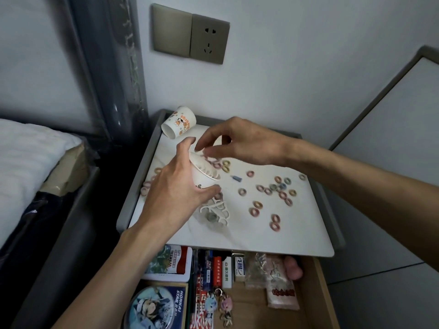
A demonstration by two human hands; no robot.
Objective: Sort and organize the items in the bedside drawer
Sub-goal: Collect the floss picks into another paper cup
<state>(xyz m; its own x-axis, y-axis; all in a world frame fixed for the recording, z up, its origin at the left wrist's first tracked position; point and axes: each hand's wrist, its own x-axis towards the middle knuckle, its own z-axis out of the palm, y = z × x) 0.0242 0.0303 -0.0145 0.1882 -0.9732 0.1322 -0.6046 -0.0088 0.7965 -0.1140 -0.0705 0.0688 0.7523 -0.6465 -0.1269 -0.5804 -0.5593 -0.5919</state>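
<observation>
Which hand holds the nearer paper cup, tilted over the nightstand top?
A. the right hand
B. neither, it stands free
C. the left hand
C: the left hand curls its fingers round the paper cup, while the right hand hovers above its rim.

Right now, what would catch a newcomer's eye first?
The left hand grips a tilted cup over the tabletop, the right hand hovering at its rim. Small coloured hair ties lie scattered across it, and a second cup lies on its side at the back left corner.
</observation>
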